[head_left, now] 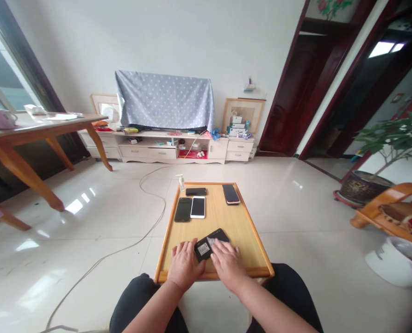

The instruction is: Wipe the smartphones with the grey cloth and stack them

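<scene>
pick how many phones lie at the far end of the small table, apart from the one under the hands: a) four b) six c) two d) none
a, four phones lie at the far end of the table: a black phone, a red-edged phone, a dark phone and a white phone; the left hand and right hand rest on a fifth phone.

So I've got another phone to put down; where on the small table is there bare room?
Bare wood on the table lies mid-right, between the red-edged phone and the right hand. The far-left corner is crowded: bottle, three phones.
</scene>
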The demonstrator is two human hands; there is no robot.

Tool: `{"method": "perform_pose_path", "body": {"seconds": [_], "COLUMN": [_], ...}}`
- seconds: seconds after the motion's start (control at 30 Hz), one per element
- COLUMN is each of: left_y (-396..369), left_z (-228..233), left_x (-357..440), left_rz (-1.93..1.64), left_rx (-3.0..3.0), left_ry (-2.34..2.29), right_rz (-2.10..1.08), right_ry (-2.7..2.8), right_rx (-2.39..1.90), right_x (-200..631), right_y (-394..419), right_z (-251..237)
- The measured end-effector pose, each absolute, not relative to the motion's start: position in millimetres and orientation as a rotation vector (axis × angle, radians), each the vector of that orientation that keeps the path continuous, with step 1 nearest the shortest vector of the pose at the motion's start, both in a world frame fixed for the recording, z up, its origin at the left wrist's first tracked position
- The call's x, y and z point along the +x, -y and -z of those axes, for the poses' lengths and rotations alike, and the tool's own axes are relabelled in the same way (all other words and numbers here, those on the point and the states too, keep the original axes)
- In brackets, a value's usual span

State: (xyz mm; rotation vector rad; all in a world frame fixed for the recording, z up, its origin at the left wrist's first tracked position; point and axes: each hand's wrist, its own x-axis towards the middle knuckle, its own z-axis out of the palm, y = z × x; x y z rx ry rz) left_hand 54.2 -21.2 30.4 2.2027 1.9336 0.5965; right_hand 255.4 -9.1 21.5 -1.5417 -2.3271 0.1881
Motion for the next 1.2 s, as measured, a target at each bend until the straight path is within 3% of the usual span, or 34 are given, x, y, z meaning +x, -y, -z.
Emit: {"method": "perform_pose_path", "body": {"seconds": [0.13,0.37,0.6,0.87,1.2], "left_y": [20.6,19.1,19.6,20.9,20.2], "left_z": [-26.4,-17.5,-15.8,-15.2,-15.3], "left_x": [50.9,43.5,42.1,39.3,41.3], "left_rz": [-0.629,-0.693,-0.764,-0.743,-0.745], "left_rx": [2.215,2.224,2.188,2.180,2.208], "left_ry": [-1.936,-1.902,-1.928,-1.911,-1.976], "right_rz": [-0.167,-0.404,-0.329,-0.590,-0.179], "right_ry": [2.238,2.499,2.281,2.407,2.249], "right_rx": [-1.781,-1.204,-1.506,-1.148,-1.658], "right_x": [257.1,218.7,232.5,193.9,228.7], "right_y": [-15.0,21.8,-14.0,17.3,-47.7], "right_z": [-28.6,-21.2,-21.1,-17.3,-0.7]}}
